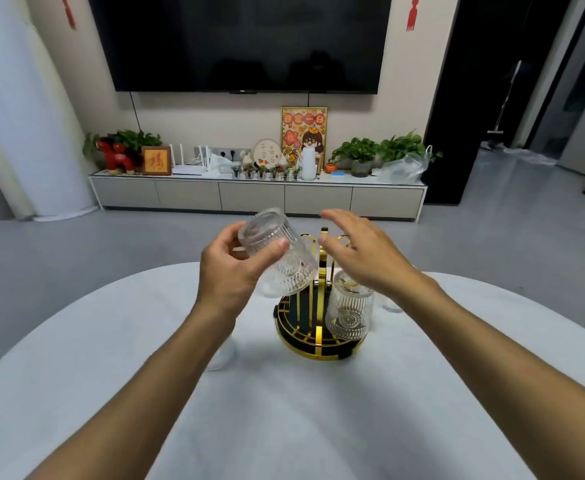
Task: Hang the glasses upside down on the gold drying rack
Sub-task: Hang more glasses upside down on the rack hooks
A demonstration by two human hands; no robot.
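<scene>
1. On the white table (111, 341) in front of us stands the gold drying rack (318, 327), a round dark base with gold bars and an upright gold post.
2. We see our left hand (228, 271) clamped on a ribbed clear glass (277, 254), thumb across its near side and fingers around the far side.
3. We hold this glass tilted, its thick bottom up and to the left, its open mouth down and to the right, just beside the rack's post and above the left half of the base.
4. We see our right hand (360, 251) spread and empty, fingers apart, palm down, over the top of the rack; it grips nothing.
5. We see a second ribbed glass (349, 313) on the right side of the rack, under our right hand, bottom toward us and mouth away, apparently hung on a gold arm, though our hand hides where it meets the rack.
6. We can make out faint clear shapes on the table left of the rack (221, 355) and right of it (391, 304); they may be more glasses, but the view is too washed out to be sure.
7. Beyond the table we see a low cabinet (259, 195) with plants and framed pictures, and a dark television (242, 39) on the wall.
</scene>
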